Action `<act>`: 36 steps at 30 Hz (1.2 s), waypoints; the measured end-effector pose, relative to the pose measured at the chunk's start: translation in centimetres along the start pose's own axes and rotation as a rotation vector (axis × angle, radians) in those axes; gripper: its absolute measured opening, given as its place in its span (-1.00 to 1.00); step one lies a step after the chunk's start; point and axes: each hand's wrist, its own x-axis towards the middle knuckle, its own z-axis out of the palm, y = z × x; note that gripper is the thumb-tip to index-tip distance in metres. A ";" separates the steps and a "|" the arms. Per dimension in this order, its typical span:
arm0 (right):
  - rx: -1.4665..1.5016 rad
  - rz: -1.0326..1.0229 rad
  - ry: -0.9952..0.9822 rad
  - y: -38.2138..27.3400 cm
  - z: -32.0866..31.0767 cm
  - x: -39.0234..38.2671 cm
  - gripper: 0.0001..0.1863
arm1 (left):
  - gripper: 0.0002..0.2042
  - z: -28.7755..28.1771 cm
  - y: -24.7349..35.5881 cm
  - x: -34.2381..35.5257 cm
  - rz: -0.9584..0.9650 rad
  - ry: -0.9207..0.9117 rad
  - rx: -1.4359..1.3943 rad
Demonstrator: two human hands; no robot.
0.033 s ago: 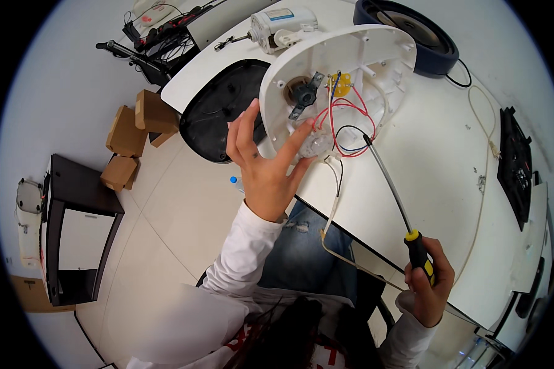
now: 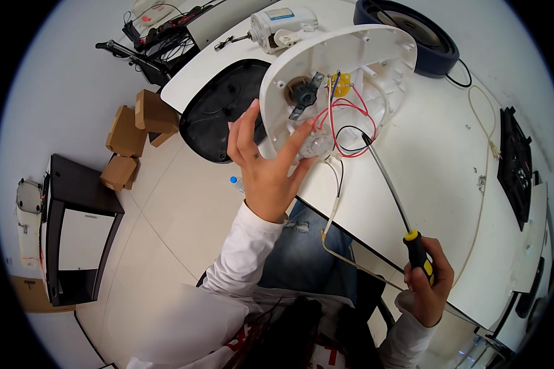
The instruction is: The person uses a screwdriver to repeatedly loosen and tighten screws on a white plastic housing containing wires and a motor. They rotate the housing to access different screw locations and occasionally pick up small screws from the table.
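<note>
A white plastic housing [image 2: 375, 46], open toward me, stands tilted on the table. Inside sit a dark round part on a metal bracket [image 2: 305, 95], a yellow disc [image 2: 342, 85], a clear plastic piece [image 2: 317, 145] and loose red wires [image 2: 364, 109]. My left hand [image 2: 266, 181] grips the housing's lower left rim, its index fingertip on the clear piece and the other fingers outside. In my right hand [image 2: 428, 286] is a screwdriver [image 2: 393, 194] with a black and yellow handle. Its tip points up beside a loop of dark wire at the housing's lower right.
A black cover [image 2: 209, 126] lies left of the housing. Behind it are a white motor-like cylinder [image 2: 286, 24] and a dark blue round speaker [image 2: 412, 34]. A pale cord [image 2: 357, 265] crosses the table's near edge. Cardboard boxes [image 2: 127, 132] stand on the floor at left.
</note>
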 end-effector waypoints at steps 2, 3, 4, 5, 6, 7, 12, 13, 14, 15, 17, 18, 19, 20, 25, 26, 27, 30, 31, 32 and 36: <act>-0.002 0.003 -0.007 0.0 0.3 0.2 -0.50 | -0.39 0.0 -0.1 -0.1 -0.013 -0.008 -0.004; 0.000 0.004 -0.009 -0.1 0.6 0.2 -0.50 | -0.40 0.0 -0.1 -0.3 -0.019 -0.015 -0.004; 0.003 0.003 -0.009 -0.3 0.7 0.3 -0.50 | -0.40 0.0 -0.2 -0.3 -0.022 -0.020 -0.004; 0.000 -0.004 -0.013 -0.3 0.7 0.4 -0.51 | -0.41 0.0 -0.2 -0.3 -0.027 -0.012 -0.025; -0.004 -0.011 -0.016 -0.4 0.7 0.4 -0.51 | -0.43 0.0 -0.3 -0.4 -0.033 -0.004 -0.046; -0.008 -0.018 -0.020 -0.4 0.8 0.4 -0.51 | -0.44 0.0 -0.3 -0.4 -0.038 0.003 -0.067; 0.007 -0.047 -0.027 -0.8 1.4 0.7 -0.52 | -0.48 -0.2 -0.2 -0.5 -0.011 -0.004 -0.031; 0.013 -0.057 -0.027 -0.8 1.6 0.8 -0.52 | -0.49 -0.2 -0.2 -0.5 -0.010 -0.001 -0.029; 0.028 -0.057 -0.022 -0.9 1.9 0.9 -0.52 | -0.49 -0.2 -0.2 -0.5 -0.014 -0.004 -0.029; 0.044 -0.058 -0.016 -1.0 2.1 1.0 -0.52 | -0.49 -0.2 -0.1 -0.5 -0.017 -0.007 -0.029; 0.061 -0.058 -0.014 -1.1 2.6 1.3 -0.52 | -0.49 -0.3 -0.1 -0.5 -0.012 -0.009 -0.037; 0.059 -0.058 -0.019 -1.2 2.7 1.4 -0.52 | -0.49 -0.4 0.0 -0.4 -0.007 -0.008 -0.047; 0.056 -0.058 -0.022 -1.2 2.8 1.5 -0.52 | -0.49 -0.4 0.2 -0.4 -0.003 -0.007 -0.058; 0.052 -0.059 -0.012 -1.2 3.0 1.5 -0.52 | -0.50 -0.5 0.3 -0.2 -0.007 0.000 -0.069; 0.055 -0.014 0.055 -0.9 3.0 1.4 -0.51 | -0.56 -1.6 1.9 1.4 -0.028 0.026 -0.127; 0.053 -0.009 0.074 -0.8 2.9 1.3 -0.50 | -0.57 -2.0 2.3 1.7 -0.021 0.016 -0.111; 0.050 -0.005 0.093 -0.7 2.9 1.2 -0.49 | -0.58 -2.3 2.7 2.1 -0.014 0.007 -0.095; 0.037 -0.007 0.124 -0.9 3.0 0.9 -0.48 | -0.58 -2.6 3.8 2.4 0.003 -0.028 -0.107; 0.033 -0.009 0.128 -1.0 3.0 0.9 -0.48 | -0.58 -2.7 4.0 2.3 0.008 -0.041 -0.118; 0.032 -0.037 0.120 -1.2 3.1 0.8 -0.48 | -0.58 -2.6 4.2 2.1 0.015 -0.050 -0.126; 0.054 -0.151 0.193 -1.0 3.2 0.5 -0.47 | -0.56 -2.6 4.3 1.7 0.028 -0.085 -0.162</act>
